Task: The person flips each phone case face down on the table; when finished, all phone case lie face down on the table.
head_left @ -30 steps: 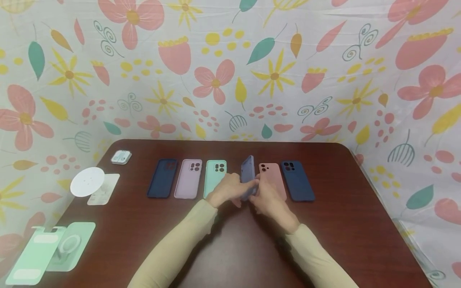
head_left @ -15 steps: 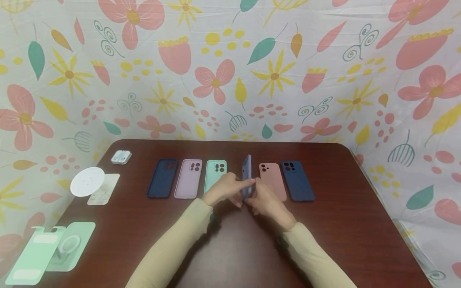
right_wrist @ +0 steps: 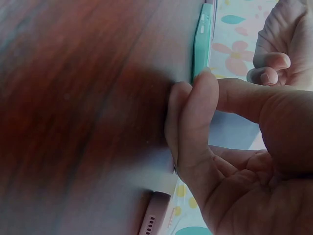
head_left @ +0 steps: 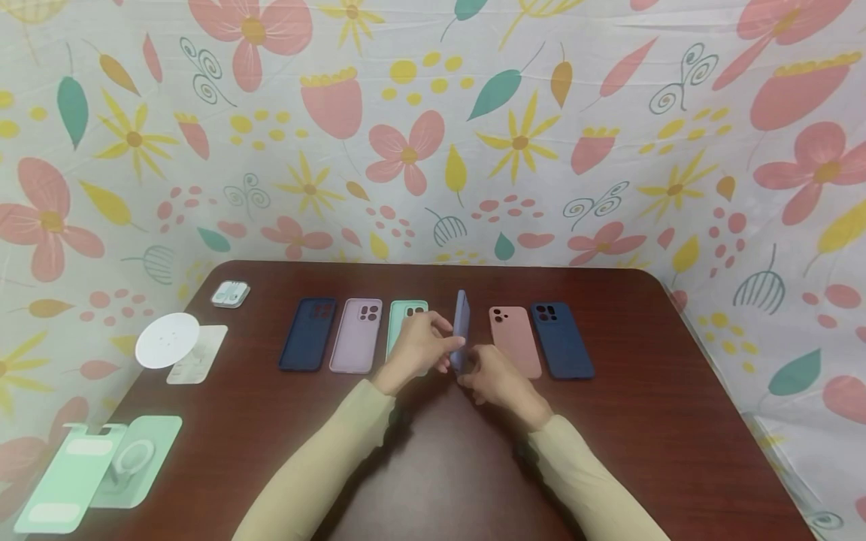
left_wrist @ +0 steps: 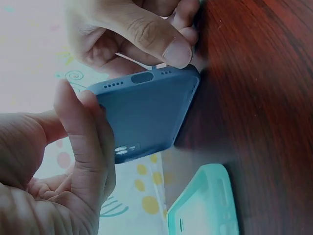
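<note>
A slate-blue phone case (head_left: pixel 461 323) stands on its long edge in mid-table, seen almost edge-on in the head view. Its hollow inside and the port-hole end of the case (left_wrist: pixel 142 115) show in the left wrist view. My left hand (head_left: pixel 419 342) holds its upper edge between thumb and fingers. At the near lower corner, my right hand (head_left: pixel 499 378) pinches it. Left of it lies a mint phone case (head_left: pixel 395 323), partly hidden behind my left hand. A pink phone case (head_left: pixel 517 342) lies to the right, just beyond my right hand.
Further left lie a lilac case (head_left: pixel 355 342) and a dark blue case (head_left: pixel 307 338); another dark blue case (head_left: pixel 564 342) lies rightmost. At the table's left side are a small white box (head_left: pixel 230 294), a white disc (head_left: pixel 167 340) and a mint phone holder (head_left: pixel 71 477).
The slate-blue case has turned more edge-on and shifted slightly left. My left fingers have spread along its upper edge, while my right hand has stayed at the lower corner.
</note>
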Available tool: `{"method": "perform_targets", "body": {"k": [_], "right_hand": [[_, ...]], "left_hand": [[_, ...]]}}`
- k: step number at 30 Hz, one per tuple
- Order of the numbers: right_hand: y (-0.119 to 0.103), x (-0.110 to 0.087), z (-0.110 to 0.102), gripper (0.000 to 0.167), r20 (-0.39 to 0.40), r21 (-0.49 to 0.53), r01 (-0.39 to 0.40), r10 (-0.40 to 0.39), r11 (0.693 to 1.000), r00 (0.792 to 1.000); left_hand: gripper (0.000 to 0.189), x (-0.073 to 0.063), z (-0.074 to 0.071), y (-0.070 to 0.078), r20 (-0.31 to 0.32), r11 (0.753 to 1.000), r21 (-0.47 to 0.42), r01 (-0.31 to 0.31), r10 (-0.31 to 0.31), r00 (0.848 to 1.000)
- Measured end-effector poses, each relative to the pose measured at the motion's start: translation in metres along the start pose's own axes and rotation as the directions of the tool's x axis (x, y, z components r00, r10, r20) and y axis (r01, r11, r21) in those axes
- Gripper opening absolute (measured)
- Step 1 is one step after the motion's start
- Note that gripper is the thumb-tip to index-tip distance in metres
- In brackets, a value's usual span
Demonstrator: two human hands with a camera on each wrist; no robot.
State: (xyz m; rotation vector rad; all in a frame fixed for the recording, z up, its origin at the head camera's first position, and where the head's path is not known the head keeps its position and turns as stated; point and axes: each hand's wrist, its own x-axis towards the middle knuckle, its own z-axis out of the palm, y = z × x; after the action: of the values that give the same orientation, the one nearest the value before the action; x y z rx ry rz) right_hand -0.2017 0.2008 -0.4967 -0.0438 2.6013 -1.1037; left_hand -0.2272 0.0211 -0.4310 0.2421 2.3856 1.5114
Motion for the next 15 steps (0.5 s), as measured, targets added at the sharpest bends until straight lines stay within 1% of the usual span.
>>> {"method": "perform_targets", "body": {"k": [3, 6, 11, 14, 15], "right_hand": [[-0.015, -0.011, -0.005, 0.056, -0.003, -0.004, -0.004, 0.004, 1.0, 1.0], [-0.032, -0.025, -0.009, 0.057, -0.024, -0.01, -0.027, 0.027, 1.0, 0.999], [-0.035, -0.028, -0.009, 0.056, -0.049, -0.013, -0.036, 0.035, 0.999, 0.998], [-0.033, -0.029, -0.009, 0.053, -0.055, -0.014, -0.041, 0.04, 0.999, 0.998], [-0.035, -0.031, -0.01, 0.052, -0.057, -0.016, -0.042, 0.041, 0.999, 0.998]], "left_hand": [[0.027, -0.002, -0.002, 0.002, -0.009, 1.0, 0.0, 0.014, -0.014, 1.0], [0.026, -0.003, -0.004, 0.002, -0.012, 1.0, 0.011, 0.017, -0.016, 1.0], [0.025, -0.002, -0.007, -0.004, -0.012, 0.999, 0.043, 0.014, -0.014, 1.0], [0.025, -0.001, -0.008, -0.008, -0.002, 0.998, 0.068, 0.008, -0.008, 1.0], [0.025, -0.001, -0.008, -0.009, 0.001, 0.997, 0.077, 0.005, -0.005, 1.0]]}}
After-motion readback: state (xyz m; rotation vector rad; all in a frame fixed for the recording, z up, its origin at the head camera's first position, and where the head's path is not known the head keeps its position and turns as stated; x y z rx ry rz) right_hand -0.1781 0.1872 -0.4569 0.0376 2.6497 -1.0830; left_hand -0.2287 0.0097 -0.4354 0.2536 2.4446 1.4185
